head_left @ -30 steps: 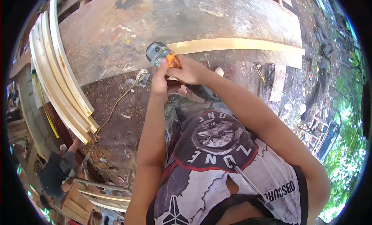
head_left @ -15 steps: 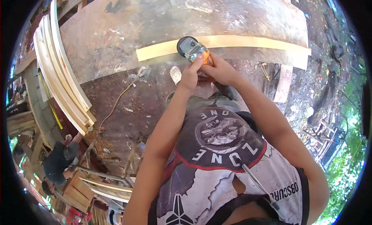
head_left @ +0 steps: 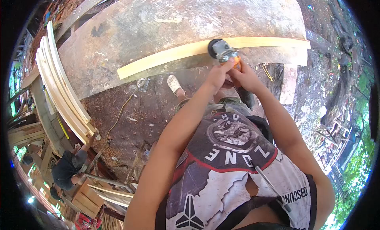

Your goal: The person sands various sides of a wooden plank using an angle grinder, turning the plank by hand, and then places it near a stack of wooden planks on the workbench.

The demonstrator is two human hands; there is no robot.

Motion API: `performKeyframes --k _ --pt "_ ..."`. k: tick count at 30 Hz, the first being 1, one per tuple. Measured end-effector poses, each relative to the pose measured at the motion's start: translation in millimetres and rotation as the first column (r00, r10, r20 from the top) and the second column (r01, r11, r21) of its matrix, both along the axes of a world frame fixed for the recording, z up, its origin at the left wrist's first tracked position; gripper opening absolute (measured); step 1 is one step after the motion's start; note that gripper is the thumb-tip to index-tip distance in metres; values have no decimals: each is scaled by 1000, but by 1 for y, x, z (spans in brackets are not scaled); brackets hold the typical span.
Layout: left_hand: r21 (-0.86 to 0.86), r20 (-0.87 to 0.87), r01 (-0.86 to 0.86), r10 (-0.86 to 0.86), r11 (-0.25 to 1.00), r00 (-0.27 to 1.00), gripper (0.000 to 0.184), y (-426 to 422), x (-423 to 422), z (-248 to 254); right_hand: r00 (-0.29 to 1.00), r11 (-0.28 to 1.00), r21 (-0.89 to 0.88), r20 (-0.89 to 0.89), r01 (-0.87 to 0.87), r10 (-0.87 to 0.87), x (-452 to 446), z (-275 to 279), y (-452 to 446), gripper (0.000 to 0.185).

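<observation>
An orange and grey angle grinder [head_left: 223, 49] with a dark round disc rests over a long, pale wooden strip [head_left: 166, 59]. My left hand [head_left: 218, 76] is closed around the front of the grinder's body, thumb on top. Behind it, my right hand [head_left: 246, 76] wraps the orange part; some of its fingers are hidden. The disc sits at the strip's surface, right of its middle. Beneath the strip lies a large worn board tabletop [head_left: 130, 40], with the strip close to its near edge.
Several pale wooden strips [head_left: 65, 91] are stacked at the left. A co-worker in dark clothes [head_left: 65, 170] is at the lower left, near their ends. A cord [head_left: 118, 117] runs across the dirt ground. My shoe [head_left: 174, 84] shows beneath the table edge.
Both hands have moved the grinder rightward along the wooden strip. More of the strip's left part now shows, and the camera view has shifted slightly.
</observation>
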State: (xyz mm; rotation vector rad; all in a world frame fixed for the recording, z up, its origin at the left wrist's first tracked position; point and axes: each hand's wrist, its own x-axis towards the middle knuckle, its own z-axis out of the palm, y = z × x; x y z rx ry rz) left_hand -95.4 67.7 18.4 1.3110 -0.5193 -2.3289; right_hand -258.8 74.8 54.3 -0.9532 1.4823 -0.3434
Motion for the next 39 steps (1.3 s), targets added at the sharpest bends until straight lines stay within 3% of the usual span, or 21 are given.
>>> performKeyframes --k 3,5,7,12,15,17,21,23,24,30,32,34,37,39 --pt "-52 7 -16 17 999 1000 68 -7 -40 13 986 991 24 99 133 -135 -40 -14 9 50" --pt "-60 17 -2 3 998 1000 66 -17 -58 17 982 978 -84 25 190 -189 -56 -27 17 45" --pt "-156 120 265 -248 951 961 74 -27 -70 3 917 926 -65 181 371 -354 -68 -36 20 39" --pt "-93 113 280 -270 955 956 70 -26 -43 4 905 926 29 201 376 -374 -39 -24 19 32" --pt "-47 68 167 -164 985 984 67 -15 8 2 950 962 60 156 265 -271 18 -3 6 34" --pt "-59 15 -141 142 988 990 65 -2 48 5 999 1000 13 42 24 -25 62 16 -4 38" --pt "-40 76 -139 142 989 987 66 10 135 6 983 997 -25 162 -77 80 146 23 -17 40" --pt "-33 108 -217 219 976 970 67 17 168 9 947 985 -70 272 -159 173 178 10 -19 41" --pt "-30 123 -258 259 966 958 68 19 184 10 944 969 -171 249 -178 217 197 4 -20 43" --pt "-10 228 -308 302 951 926 72 29 259 7 940 951 -127 160 -283 301 267 -17 -20 54" --pt "-46 216 -404 404 913 889 80 32 277 6 937 941 -135 125 -309 326 293 10 -24 57" --pt "-61 220 -400 403 914 888 80 33 300 8 933 923 -159 30 -350 359 315 8 -24 67" --pt "-94 259 -398 408 913 875 76 34 323 29 881 872 -125 -95 -473 464 344 -5 -31 61" --pt "-68 238 -444 447 893 862 75 33 336 27 892 882 -138 -103 -451 440 355 6 -34 67"
